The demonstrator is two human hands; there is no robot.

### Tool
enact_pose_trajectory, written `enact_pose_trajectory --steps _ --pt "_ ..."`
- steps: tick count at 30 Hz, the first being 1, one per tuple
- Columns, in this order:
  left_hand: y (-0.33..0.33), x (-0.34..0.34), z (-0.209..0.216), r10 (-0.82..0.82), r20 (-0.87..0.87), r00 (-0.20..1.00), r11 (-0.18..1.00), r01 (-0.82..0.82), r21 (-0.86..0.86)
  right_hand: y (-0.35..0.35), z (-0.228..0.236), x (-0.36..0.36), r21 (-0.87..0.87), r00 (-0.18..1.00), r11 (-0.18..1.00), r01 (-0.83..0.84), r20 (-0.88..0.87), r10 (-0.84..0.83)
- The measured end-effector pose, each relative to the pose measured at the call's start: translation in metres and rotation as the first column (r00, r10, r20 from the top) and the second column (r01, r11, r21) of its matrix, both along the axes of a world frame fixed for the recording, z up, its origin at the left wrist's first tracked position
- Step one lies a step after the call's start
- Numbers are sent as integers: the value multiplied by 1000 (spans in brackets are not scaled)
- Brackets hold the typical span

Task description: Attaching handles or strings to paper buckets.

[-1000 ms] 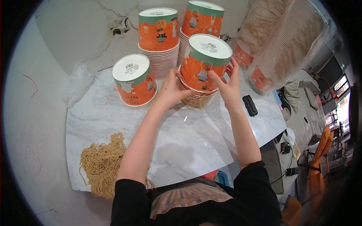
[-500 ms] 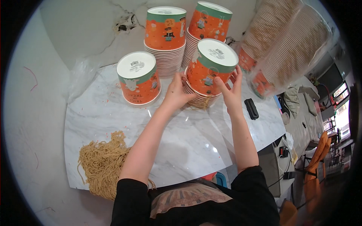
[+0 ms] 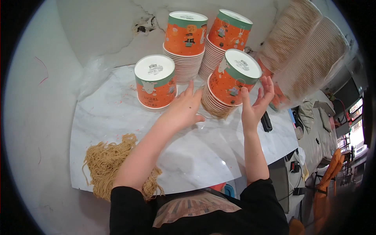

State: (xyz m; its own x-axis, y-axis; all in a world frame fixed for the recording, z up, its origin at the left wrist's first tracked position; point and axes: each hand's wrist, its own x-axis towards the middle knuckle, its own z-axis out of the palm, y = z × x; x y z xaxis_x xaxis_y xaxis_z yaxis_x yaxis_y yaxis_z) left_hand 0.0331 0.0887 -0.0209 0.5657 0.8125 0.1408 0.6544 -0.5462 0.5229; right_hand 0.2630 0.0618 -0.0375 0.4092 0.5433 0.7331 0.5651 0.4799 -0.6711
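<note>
Upside down on the marble-look table, a stack of orange-and-green paper buckets [image 3: 233,84] stands between my hands. Tan string [image 3: 220,113] lies at its lower rims on the near side. My left hand [image 3: 185,107] is off that stack, fingers stretched out, in the gap beside a shorter stack of matching buckets [image 3: 156,90]. At the right side of the middle stack, my right hand [image 3: 256,103] has its fingers spread and holds nothing. Its thumb is close to the bucket wall; whether it touches I cannot tell.
A heap of tan string [image 3: 111,164] lies at the front left, partly under my left forearm. Taller bucket stacks [image 3: 184,43] stand at the back. Plastic-wrapped bucket stacks [image 3: 309,58] lean at the right, near a black object [image 3: 266,122]. The table's front edge [image 3: 203,188] is near my body.
My left hand has let go of the middle stack and moved away to its left. My right hand has opened wider beside it. The whole view has shifted slightly.
</note>
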Motion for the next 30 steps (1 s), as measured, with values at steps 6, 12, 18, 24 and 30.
enact_pose_trajectory --steps 6,12,18,24,30 --pt "-2 -82 22 106 363 926 989 -59 -139 -9 14 -57 69 918 963 -260 326 225" --pt "17 -123 25 149 484 862 945 -269 187 -37 -19 -130 -385 580 705 -596 401 710" --pt "29 -138 4 134 428 894 941 -250 227 -43 -67 -173 -524 441 675 -519 513 737" --pt "27 -144 3 83 361 929 992 -113 63 -45 -77 -192 -581 328 591 -560 500 802" --pt "32 -148 4 78 363 929 988 -121 97 -48 -83 -196 -608 309 592 -528 512 801"
